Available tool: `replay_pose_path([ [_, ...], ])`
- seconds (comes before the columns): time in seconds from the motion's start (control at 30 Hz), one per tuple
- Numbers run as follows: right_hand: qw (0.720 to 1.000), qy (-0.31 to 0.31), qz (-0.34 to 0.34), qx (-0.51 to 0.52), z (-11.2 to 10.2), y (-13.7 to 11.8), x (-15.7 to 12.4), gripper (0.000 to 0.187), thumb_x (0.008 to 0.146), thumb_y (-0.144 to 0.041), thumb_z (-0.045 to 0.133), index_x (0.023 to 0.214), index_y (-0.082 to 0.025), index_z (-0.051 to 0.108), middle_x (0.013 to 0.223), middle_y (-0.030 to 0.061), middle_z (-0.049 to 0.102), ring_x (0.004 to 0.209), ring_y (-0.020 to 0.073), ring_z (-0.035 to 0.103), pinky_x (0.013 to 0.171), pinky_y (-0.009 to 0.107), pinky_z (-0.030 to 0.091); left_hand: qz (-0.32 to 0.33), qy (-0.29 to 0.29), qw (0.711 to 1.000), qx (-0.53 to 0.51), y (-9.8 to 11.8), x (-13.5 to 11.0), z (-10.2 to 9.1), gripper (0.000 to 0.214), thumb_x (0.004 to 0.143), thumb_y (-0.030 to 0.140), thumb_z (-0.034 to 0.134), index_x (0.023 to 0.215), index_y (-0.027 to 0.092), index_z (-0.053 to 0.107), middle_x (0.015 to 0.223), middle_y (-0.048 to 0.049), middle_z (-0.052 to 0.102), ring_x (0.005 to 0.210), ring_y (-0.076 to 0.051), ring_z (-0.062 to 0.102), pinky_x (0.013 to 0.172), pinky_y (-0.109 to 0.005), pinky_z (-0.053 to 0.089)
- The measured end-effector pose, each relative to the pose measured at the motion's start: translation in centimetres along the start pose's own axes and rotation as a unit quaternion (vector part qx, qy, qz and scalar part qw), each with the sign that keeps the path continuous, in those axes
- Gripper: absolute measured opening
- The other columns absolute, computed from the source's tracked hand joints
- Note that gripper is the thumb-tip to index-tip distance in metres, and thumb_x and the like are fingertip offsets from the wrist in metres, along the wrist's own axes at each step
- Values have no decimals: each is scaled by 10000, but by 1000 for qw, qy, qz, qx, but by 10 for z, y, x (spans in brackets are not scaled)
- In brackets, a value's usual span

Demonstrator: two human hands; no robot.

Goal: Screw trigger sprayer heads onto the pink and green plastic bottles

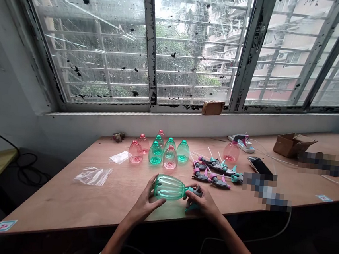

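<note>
A clear green spray bottle [169, 187] lies sideways in the air just above the table's front edge. My left hand [148, 201] is closed around its base end. At the neck, my right hand [202, 202] grips the grey and teal trigger sprayer head [195, 191], which sits on the bottle's mouth; whether it is fully threaded I cannot tell. Behind stand several green bottles [155, 153] and pink bottles [136, 152] without heads. To their right lies a pile of loose trigger sprayer heads [217, 171] in grey, pink and teal, with thin white tubes.
A pink bottle with a sprayer head [231, 151] stands at the back near a power strip [247, 146]. A phone [261, 168] and an open cardboard box [293, 145] are at the right. Plastic bags [93, 175] lie at the left of the wooden table [59, 208].
</note>
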State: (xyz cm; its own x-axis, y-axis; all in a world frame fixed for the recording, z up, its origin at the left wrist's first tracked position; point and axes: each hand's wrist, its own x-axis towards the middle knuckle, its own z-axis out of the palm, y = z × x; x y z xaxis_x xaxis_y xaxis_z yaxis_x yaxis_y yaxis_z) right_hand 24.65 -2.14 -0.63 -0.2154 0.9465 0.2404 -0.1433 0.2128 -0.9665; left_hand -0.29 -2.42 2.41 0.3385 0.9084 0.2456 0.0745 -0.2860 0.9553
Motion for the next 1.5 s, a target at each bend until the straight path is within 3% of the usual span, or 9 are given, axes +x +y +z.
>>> replay_pose_path([
  [0.2,1000,-7,-3,-9,1,-1,-1,350,794,-460,724,942,-170,596,742,18,716,536,163,678,522,273,540,-11,6,1000,12,2,1,-1,674,843,361,672,1430,218,374,1407,-140,470,1326,-322,451,1093,-455,395],
  [0.37,1000,-4,-5,-9,1,0,-1,353,804,-466,712,957,-173,587,740,15,715,543,162,683,531,273,546,-4,-2,1000,5,5,0,0,798,788,324,731,1465,267,311,1493,-107,391,1368,-289,406,1135,-422,343],
  [0.47,1000,-2,-5,-9,1,0,0,348,802,-461,717,953,-173,591,734,12,715,540,159,683,525,264,540,-8,4,1000,3,5,0,0,869,740,306,776,1466,259,301,1472,-117,422,1364,-298,405,1142,-434,328],
  [0.7,1000,-2,2,-8,1,-3,-1,374,786,-488,721,949,-172,605,735,19,717,544,171,684,532,279,547,-22,10,1000,-9,5,0,-1,718,799,364,712,1422,229,382,1448,-135,441,1322,-328,455,1079,-462,411],
  [0.9,1000,-1,8,2,-1,0,0,414,762,-521,727,934,-167,597,726,23,712,527,176,677,522,287,540,-9,0,1000,-23,6,-2,0,843,729,312,790,1439,294,337,1436,-112,475,1320,-315,463,1093,-474,393],
  [1.1,1000,-11,12,4,0,-5,-2,391,770,-493,733,931,-162,603,718,18,714,537,171,687,530,271,533,-22,17,1000,-5,3,3,-2,708,826,454,674,1427,211,390,1471,-156,448,1373,-355,385,1144,-520,292],
  [1.2,1000,-12,15,3,1,-6,-1,417,750,-510,743,930,-160,606,703,15,719,526,176,689,525,275,531,-21,10,1000,2,4,4,-3,675,819,415,696,1406,208,434,1458,-135,475,1377,-355,381,1156,-515,272],
  [1.37,1000,-2,19,6,1,-5,0,447,743,-529,736,956,-167,585,686,5,725,496,175,682,511,281,531,1,-17,1000,-21,6,1,-1,893,735,302,793,1466,316,280,1496,-82,422,1359,-304,423,1127,-454,360],
  [1.5,1000,-6,18,11,1,-5,1,431,746,-503,744,963,-169,579,700,4,726,507,172,686,513,277,534,-10,-9,1000,-24,3,2,0,901,764,378,760,1484,289,226,1512,-115,387,1357,-314,423,1117,-456,367],
])
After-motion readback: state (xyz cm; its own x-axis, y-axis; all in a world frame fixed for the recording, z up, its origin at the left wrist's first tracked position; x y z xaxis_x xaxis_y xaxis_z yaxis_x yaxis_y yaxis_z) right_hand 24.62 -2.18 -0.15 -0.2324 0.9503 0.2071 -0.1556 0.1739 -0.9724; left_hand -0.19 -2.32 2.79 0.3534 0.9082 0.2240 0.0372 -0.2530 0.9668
